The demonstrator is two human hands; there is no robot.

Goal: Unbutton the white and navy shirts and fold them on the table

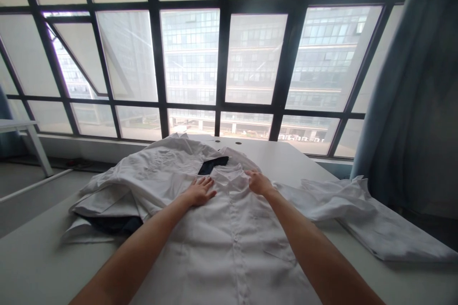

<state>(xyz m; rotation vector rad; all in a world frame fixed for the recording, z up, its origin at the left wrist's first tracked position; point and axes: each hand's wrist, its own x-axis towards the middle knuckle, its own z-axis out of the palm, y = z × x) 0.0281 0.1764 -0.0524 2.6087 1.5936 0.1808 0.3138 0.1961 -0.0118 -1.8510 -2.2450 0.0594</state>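
A white button-up shirt [218,243] lies front side up on the table, its collar toward the window and its row of buttons running down the middle. My left hand [199,191] rests flat on the shirt near the collar's left side, fingers spread. On the other side, my right hand [258,182] is closed, its fingers pinching the shirt's cloth by the right shoulder. Beyond the collar, a dark navy piece of cloth [214,164] shows among the white fabric.
A rumpled heap of white garments [143,167] lies at the left, with dark cloth under its near edge. More white cloth [386,228] is folded at the right of the white table [286,157]. A blue-grey curtain [404,105] hangs at the right, beside large windows.
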